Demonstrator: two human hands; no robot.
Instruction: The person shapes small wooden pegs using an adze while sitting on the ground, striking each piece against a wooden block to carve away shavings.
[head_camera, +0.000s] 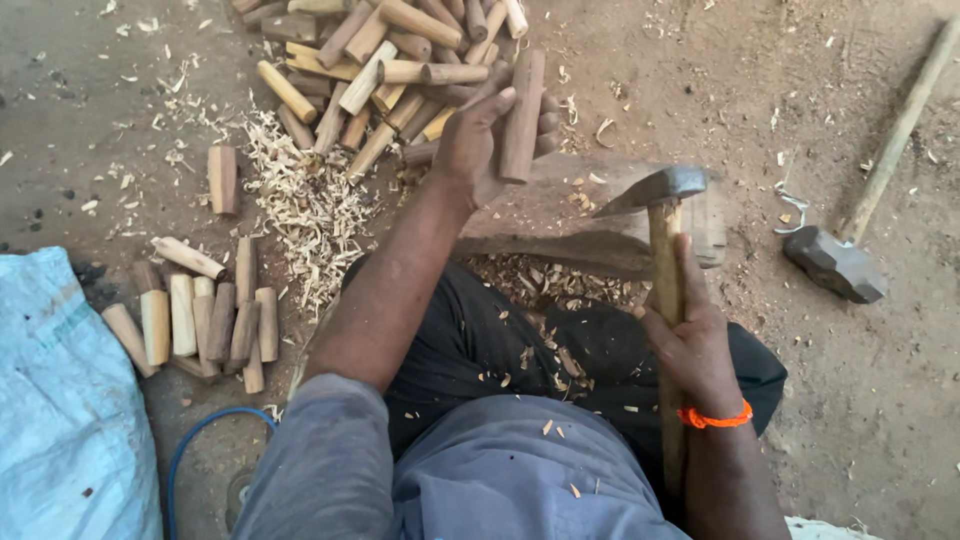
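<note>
A brown stick (522, 115) is gripped upright in the left hand (480, 140) over the far edge of a wooden block (590, 225). An adze (665, 260) is held by its handle in the closed right hand (690, 345), its head just above the block. A stick pile (380, 60) lies far, a smaller heap (200, 320) at left, a sledgehammer (835, 262) at right.

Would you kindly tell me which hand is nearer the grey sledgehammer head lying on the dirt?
Right hand, beside the grey sledgehammer head; left hand is farther, across the block.
</note>
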